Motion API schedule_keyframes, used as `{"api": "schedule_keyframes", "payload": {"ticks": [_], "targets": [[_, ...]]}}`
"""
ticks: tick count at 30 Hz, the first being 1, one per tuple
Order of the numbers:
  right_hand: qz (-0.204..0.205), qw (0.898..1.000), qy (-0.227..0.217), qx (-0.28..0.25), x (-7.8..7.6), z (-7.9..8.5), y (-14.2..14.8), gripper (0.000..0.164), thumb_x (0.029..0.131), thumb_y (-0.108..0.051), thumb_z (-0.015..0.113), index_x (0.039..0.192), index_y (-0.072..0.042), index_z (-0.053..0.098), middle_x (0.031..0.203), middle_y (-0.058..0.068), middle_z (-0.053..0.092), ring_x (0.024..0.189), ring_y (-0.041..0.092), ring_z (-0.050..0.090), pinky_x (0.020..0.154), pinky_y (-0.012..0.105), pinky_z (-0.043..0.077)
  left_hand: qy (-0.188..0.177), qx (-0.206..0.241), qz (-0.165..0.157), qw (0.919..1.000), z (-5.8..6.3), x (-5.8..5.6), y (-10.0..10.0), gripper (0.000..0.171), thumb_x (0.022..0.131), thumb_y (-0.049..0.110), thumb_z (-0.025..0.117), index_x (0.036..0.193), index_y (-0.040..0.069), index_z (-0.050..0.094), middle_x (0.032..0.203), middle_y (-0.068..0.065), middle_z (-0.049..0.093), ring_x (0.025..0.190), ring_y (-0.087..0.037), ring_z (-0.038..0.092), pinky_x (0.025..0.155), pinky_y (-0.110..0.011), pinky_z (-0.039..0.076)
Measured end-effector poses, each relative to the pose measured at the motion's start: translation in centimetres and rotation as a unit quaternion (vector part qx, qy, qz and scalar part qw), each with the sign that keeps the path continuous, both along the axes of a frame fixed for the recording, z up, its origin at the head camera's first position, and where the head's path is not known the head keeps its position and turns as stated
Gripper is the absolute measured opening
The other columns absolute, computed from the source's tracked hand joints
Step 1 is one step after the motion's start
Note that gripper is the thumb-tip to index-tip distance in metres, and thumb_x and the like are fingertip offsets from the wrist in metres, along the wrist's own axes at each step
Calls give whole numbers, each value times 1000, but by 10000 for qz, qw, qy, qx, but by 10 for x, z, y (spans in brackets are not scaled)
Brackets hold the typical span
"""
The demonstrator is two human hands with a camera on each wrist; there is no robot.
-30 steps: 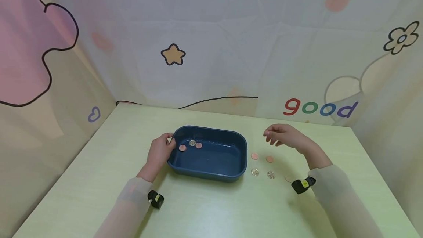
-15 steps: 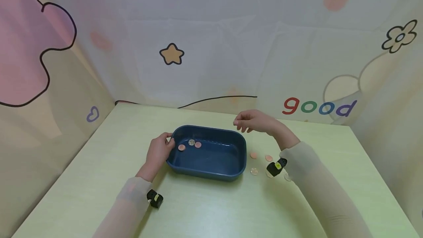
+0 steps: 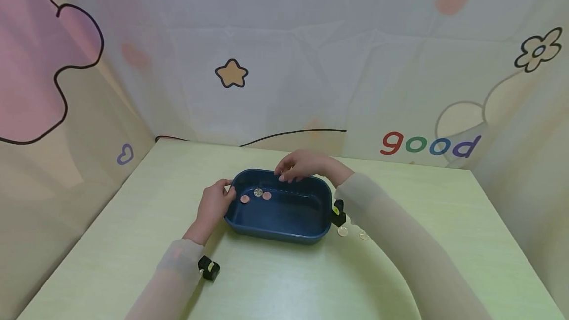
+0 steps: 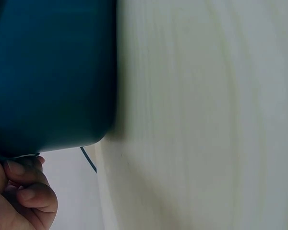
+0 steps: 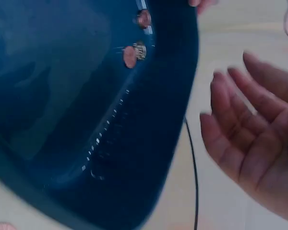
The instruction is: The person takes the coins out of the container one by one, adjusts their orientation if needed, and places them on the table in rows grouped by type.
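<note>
A dark blue rectangular tray (image 3: 280, 235) sits on the table with copper-coloured and silvery coins at its left end, among them a silvery coin (image 3: 258, 192). My left hand (image 3: 215, 207) grips the tray's left end, thumb over the rim. Over the tray's far rim hovers my right hand (image 3: 302, 166), fingers bent and tips pointing left. In the head view a small pale glint shows by its fingertips; in the right wrist view the fingertips (image 5: 209, 122) are slightly apart. I cannot tell whether a coin is between them.
Right of the tray lie more coins, including one silvery coin (image 3: 342, 231) and another (image 3: 364, 235), with my right sleeve (image 3: 391, 231) covering that area. A patterned cloth backdrop (image 3: 284, 93) rises behind the pale table (image 3: 275, 285).
My right hand has swept left from above the loose coins, passing behind the tray's right end, to its far rim. My left hand keeps its grip, and the tray stays put.
</note>
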State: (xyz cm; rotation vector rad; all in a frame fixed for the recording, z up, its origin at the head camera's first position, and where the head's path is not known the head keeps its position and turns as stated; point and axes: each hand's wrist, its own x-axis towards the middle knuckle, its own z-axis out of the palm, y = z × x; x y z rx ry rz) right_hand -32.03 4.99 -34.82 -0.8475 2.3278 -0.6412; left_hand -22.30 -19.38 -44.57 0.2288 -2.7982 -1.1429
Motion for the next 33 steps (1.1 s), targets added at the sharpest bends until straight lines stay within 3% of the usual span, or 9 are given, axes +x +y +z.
{"api": "schedule_keyframes", "payload": {"ticks": [6,14,22,28,33], "targets": [[481,9986,-115,174,-3,-13,-27,37,104,-18,57,136,-1,62,118,14,72,93,17,66,79,26,54,4,-32,12,10000,1,0,0,41,100,17,52,135,-4,62,70,-3,49,59,-16,43,56,-27,34],[441,9988,-15,208,-3,-28,-45,33,104,-17,55,132,-2,65,116,14,72,88,15,65,72,23,51,37,-44,19,10000,0,0,-1,41,99,17,53,134,-4,63,68,-2,47,58,-16,42,56,-27,33],[19,9993,-47,377,0,-38,-52,32,105,-16,55,130,-1,67,110,13,71,81,12,60,70,23,51,67,-13,11,10000,-1,-1,-1,40,100,16,53,133,-4,63,68,-2,47,58,-16,43,56,-27,34],[-266,9956,-140,885,4,-46,-56,34,105,-14,55,134,-1,66,114,16,74,82,15,62,80,30,58,60,23,28,10000,-2,-1,-1,41,99,16,53,133,-4,64,67,-2,47,57,-16,42,55,-27,34],[-574,9906,-327,1202,6,-53,-56,38,105,-5,51,141,-3,61,117,15,75,93,20,69,90,36,60,105,14,27,9999,-2,0,-1,40,99,16,54,132,-4,64,66,-2,48,57,-16,43,55,-27,33]]}}
